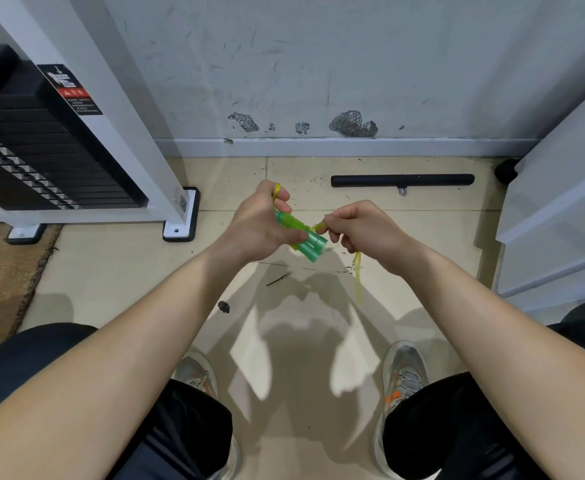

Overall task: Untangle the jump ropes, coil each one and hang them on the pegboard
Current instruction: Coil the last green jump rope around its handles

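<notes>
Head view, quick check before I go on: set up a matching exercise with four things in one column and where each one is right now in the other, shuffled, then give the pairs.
Things:
1. green handles
2. yellow cord
3. black bar
4. weight stack

Places:
A. lying on the floor tiles close to the wall
B. gripped in the left hand
C. inside the white frame at far left
D. pinched by the right hand, with a length hanging below it

Pairs: 1-B, 2-D, 3-A, 4-C
</notes>
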`<state>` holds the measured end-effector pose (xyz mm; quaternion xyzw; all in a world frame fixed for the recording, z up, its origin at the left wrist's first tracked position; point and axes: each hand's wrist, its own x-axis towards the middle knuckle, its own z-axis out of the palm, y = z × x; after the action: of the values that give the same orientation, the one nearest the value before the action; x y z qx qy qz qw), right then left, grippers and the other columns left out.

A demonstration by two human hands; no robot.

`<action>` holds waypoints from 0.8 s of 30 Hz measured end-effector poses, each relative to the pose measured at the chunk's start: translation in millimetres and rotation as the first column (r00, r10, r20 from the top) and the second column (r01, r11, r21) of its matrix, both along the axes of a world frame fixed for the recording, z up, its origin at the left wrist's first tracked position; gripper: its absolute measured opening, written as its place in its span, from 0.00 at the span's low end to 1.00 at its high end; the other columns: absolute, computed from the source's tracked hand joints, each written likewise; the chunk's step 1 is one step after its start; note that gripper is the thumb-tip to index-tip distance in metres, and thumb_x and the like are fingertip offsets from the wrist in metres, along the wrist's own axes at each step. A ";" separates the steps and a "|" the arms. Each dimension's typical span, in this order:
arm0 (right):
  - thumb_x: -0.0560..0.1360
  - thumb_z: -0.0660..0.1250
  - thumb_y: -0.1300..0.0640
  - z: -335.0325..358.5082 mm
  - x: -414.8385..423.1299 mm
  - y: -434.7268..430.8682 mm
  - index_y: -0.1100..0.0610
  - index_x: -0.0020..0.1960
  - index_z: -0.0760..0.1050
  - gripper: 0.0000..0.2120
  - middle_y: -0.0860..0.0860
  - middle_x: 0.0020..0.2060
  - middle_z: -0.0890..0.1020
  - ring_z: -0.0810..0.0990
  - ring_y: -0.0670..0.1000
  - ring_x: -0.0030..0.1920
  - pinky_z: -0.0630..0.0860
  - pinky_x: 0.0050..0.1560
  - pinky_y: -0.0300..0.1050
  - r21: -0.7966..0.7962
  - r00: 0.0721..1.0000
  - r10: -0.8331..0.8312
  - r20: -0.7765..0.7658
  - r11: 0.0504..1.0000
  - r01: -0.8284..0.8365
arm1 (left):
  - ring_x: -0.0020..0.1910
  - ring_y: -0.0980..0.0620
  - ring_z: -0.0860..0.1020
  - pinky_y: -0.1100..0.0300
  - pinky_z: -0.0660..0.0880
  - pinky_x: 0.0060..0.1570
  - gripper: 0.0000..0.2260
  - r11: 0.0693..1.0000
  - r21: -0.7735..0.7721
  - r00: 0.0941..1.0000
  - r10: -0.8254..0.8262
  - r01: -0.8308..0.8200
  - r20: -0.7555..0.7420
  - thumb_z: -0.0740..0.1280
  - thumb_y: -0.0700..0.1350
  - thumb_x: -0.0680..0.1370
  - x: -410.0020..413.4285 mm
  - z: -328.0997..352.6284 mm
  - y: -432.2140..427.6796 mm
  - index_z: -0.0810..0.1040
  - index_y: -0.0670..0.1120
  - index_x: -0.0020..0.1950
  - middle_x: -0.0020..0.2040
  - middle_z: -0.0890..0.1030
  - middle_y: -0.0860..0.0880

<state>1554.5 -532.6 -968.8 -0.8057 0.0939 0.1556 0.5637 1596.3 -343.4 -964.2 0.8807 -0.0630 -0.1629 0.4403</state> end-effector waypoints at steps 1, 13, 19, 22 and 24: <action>0.80 0.64 0.56 1.5 -0.6 4.8 0.56 0.41 0.84 0.13 0.48 0.32 0.79 0.69 0.48 0.31 0.69 0.36 0.43 -0.040 1.000 -0.022 0.019 0.999 0.023 | 0.47 0.53 0.74 0.59 0.73 0.47 0.28 0.999 -0.004 0.999 0.040 -0.039 0.029 0.81 0.44 0.67 0.9 -3.4 -0.9 0.69 0.49 0.59 0.51 0.74 0.54; 0.79 0.68 0.51 -17.8 -36.4 52.6 0.48 0.46 0.79 0.04 0.42 0.37 0.83 0.76 0.42 0.32 0.77 0.43 0.45 -0.179 0.915 -0.176 0.363 0.951 0.254 | 0.44 0.52 0.78 0.53 0.81 0.53 0.26 0.665 -0.411 0.765 0.409 -0.623 -0.498 0.75 0.41 0.74 -1.8 -12.4 -9.9 0.65 0.40 0.66 0.59 0.73 0.47; 0.76 0.70 0.44 -22.4 -33.5 49.5 0.50 0.39 0.77 0.12 0.45 0.32 0.83 0.80 0.43 0.35 0.76 0.41 0.44 -0.112 0.948 -0.238 0.211 0.958 0.266 | 0.51 0.48 0.80 0.58 0.81 0.50 0.31 0.647 -0.465 0.749 0.261 -0.604 -0.609 0.80 0.45 0.70 -2.9 -7.8 -5.2 0.73 0.35 0.66 0.58 0.76 0.44; 0.74 0.70 0.39 -22.0 -32.6 45.9 0.52 0.36 0.76 0.19 0.46 0.28 0.79 0.77 0.46 0.32 0.74 0.39 0.46 -0.118 0.961 -0.237 0.141 0.960 0.254 | 0.55 0.50 0.79 0.57 0.80 0.53 0.36 0.669 -0.499 0.779 0.200 -0.551 -0.594 0.79 0.41 0.69 0.2 -7.4 -1.4 0.66 0.34 0.70 0.56 0.68 0.47; 0.73 0.71 0.39 -18.9 -26.8 37.0 0.53 0.35 0.76 0.19 0.43 0.25 0.73 0.71 0.44 0.28 0.69 0.35 0.44 -0.130 0.975 -0.192 0.114 0.970 0.206 | 0.57 0.49 0.80 0.59 0.80 0.49 0.25 0.683 -0.506 0.780 0.151 -0.527 -0.608 0.79 0.40 0.69 4.3 -6.2 3.3 0.72 0.37 0.61 0.57 0.69 0.44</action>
<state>1527.8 -495.6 -987.7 -0.8368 0.1564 0.0503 0.5223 1600.5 -340.1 -970.4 0.5871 0.1772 -0.2735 0.7410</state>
